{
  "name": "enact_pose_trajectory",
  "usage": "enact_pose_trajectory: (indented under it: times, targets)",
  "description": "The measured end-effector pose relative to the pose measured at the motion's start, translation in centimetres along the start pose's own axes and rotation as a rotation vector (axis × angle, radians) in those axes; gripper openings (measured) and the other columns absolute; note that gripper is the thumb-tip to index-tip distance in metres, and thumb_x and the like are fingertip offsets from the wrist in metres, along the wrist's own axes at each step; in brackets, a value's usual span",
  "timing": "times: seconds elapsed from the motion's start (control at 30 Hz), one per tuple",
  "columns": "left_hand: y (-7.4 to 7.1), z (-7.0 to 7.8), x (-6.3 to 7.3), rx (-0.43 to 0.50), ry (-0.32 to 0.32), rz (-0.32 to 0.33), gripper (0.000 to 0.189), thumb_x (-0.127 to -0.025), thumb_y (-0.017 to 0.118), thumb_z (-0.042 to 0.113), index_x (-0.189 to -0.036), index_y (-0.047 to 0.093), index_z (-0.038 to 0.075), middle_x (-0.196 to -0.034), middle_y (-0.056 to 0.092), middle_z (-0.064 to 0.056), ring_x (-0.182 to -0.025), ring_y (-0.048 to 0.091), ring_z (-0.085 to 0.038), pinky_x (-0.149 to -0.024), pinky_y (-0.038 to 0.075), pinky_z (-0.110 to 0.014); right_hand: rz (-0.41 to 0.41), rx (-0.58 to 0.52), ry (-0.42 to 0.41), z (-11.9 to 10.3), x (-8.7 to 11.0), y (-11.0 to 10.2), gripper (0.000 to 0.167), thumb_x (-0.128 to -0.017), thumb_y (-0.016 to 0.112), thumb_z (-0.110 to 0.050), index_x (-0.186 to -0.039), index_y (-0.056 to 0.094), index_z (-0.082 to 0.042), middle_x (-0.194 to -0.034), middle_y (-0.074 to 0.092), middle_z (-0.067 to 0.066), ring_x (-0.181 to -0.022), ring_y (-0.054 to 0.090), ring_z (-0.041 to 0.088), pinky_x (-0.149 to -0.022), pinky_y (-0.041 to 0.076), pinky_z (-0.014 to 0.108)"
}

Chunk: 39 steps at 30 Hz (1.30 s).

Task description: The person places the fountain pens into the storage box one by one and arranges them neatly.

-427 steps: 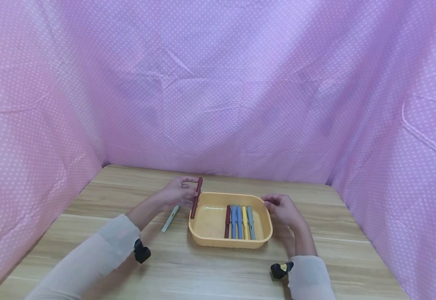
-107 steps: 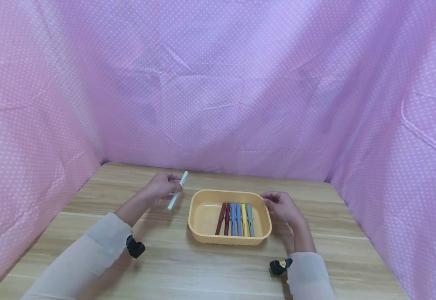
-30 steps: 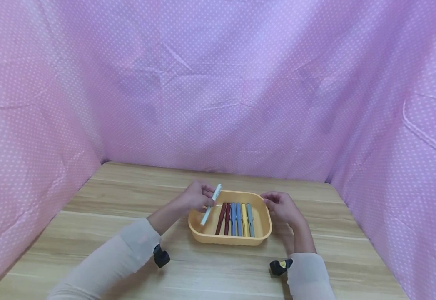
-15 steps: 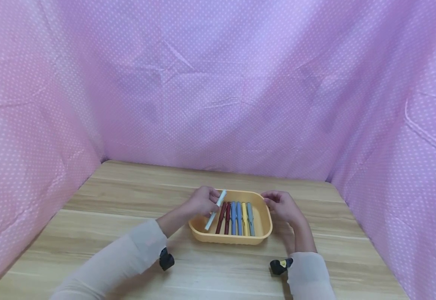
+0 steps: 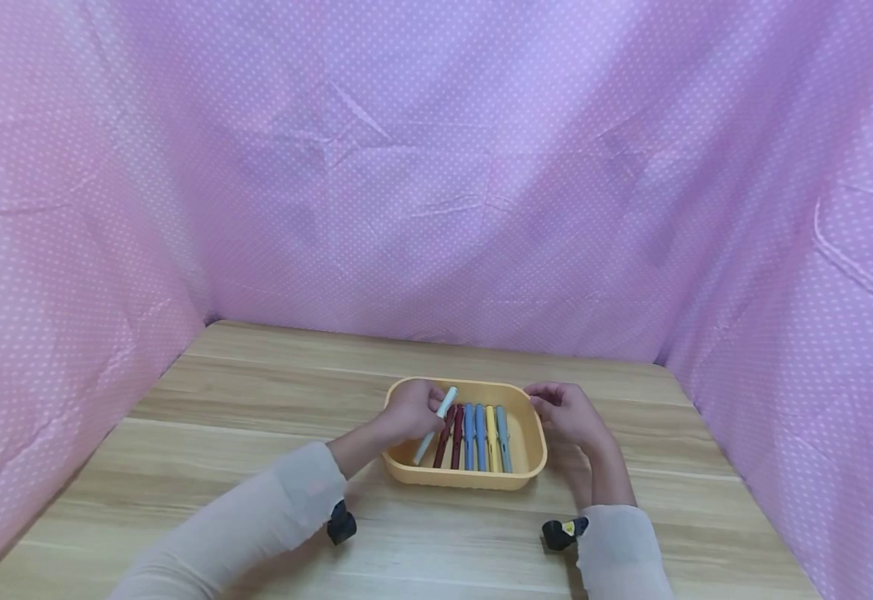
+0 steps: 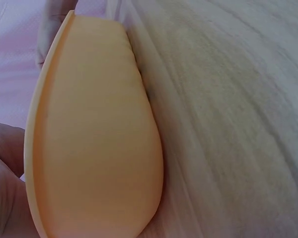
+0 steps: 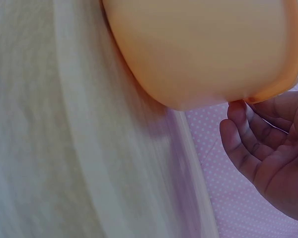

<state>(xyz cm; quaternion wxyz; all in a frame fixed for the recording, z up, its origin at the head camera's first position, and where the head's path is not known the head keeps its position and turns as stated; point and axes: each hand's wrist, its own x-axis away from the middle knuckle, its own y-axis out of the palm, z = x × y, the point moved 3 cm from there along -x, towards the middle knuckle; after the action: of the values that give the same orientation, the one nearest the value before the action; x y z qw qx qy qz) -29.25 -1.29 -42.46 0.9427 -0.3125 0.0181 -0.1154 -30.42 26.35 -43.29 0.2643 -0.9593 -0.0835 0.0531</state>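
My left hand (image 5: 409,408) reaches into the yellow plastic tray (image 5: 459,479) from its left side. It holds a pale mint pen (image 5: 447,402) between thumb and fingers, tilted, with its lower end down in the tray. Right of that pen lie two dark red pens (image 5: 457,437), two blue pens (image 5: 480,437), a yellow pen (image 5: 492,437) and a grey-green pen (image 5: 504,439), side by side. My right hand (image 5: 573,417) grips the tray's back right corner; the right wrist view shows its curled fingers (image 7: 237,111) at the rim. In the left wrist view the tray's wall hides the pens.
The tray stands on a light wood-grain table (image 5: 256,392). A pink polka-dot cloth (image 5: 436,208) hangs around the back and both sides of it. Small black wrist cameras (image 5: 342,523) sit below each forearm's cuff.
My left hand has carried the mint pen from left of the tray rightward and down into it, beside the red pens. Earlier, a second red pen went in. The right hand stays at the corner.
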Motion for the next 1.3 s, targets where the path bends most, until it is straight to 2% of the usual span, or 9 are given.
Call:
enact_pose_trajectory:
  times: [0.13, 0.37, 0.6, 0.9, 1.17, 1.3]
  targets:
    - [0.4, -0.3, -0.2, -0.027, 0.002, 0.007, 0.036, -0.073, 0.081, -0.009, -0.107, 0.070, -0.003, -0.090, 0.072, -0.006, -0.080, 0.067, -0.017, -0.071, 0.062, -0.027, -0.001, -0.009, -0.004, 0.1, 0.1, 0.0, 0.022, -0.103, 0.057, -0.001, -0.120, 0.067, 0.009, -0.108, 0.072, 0.020, -0.094, 0.067, 0.022, -0.078, 0.061, 0.028]
    - [1.1, -0.8, 0.0, 0.111, -0.097, -0.023, 0.038, -0.077, 0.079, -0.012, -0.111, 0.065, -0.006, -0.094, 0.065, -0.011, -0.080, 0.064, -0.021, -0.061, 0.059, -0.024, -0.003, -0.017, -0.001, 0.1, 0.1, 0.0, 0.022, -0.103, 0.057, -0.002, -0.120, 0.066, 0.009, -0.109, 0.071, 0.020, -0.096, 0.068, 0.024, -0.079, 0.061, 0.026]
    - [1.8, -1.1, 0.2, 0.178, -0.165, -0.018, 0.034, -0.079, 0.075, -0.013, -0.111, 0.064, -0.008, -0.090, 0.064, -0.009, -0.069, 0.056, -0.016, -0.050, 0.045, -0.019, 0.002, -0.016, 0.000, 0.1, 0.1, 0.0, 0.023, -0.103, 0.057, -0.002, -0.120, 0.067, 0.009, -0.109, 0.071, 0.020, -0.097, 0.068, 0.026, -0.079, 0.061, 0.029]
    - [2.3, -1.3, 0.5, 0.207, -0.187, -0.019, 0.033, -0.079, 0.070, -0.017, -0.110, 0.061, -0.010, -0.090, 0.060, -0.011, -0.074, 0.056, -0.020, -0.054, 0.046, -0.021, -0.009, -0.021, -0.003, 0.1, 0.0, 0.0, 0.023, -0.104, 0.057, -0.003, -0.121, 0.066, 0.009, -0.111, 0.071, 0.021, -0.098, 0.067, 0.025, -0.082, 0.062, 0.034]
    - [2.4, -1.2, 0.8, 0.192, -0.166, -0.003, 0.033, -0.077, 0.068, -0.018, -0.109, 0.061, -0.012, -0.085, 0.058, -0.010, -0.067, 0.051, -0.017, -0.049, 0.040, -0.018, 0.005, -0.007, 0.005, 0.3, -0.2, 0.0, 0.021, -0.103, 0.056, -0.001, -0.119, 0.068, 0.007, -0.108, 0.072, 0.017, -0.095, 0.067, 0.021, -0.080, 0.061, 0.027]
    - [2.3, -1.2, 0.8, 0.194, -0.156, -0.001, 0.031, -0.076, 0.067, -0.019, -0.106, 0.062, -0.012, -0.087, 0.059, -0.011, -0.069, 0.053, -0.018, -0.050, 0.041, -0.019, 0.004, -0.003, 0.002, 0.4, -0.1, 0.0, 0.021, -0.103, 0.056, -0.001, -0.119, 0.068, 0.006, -0.108, 0.072, 0.017, -0.095, 0.067, 0.020, -0.080, 0.061, 0.026]
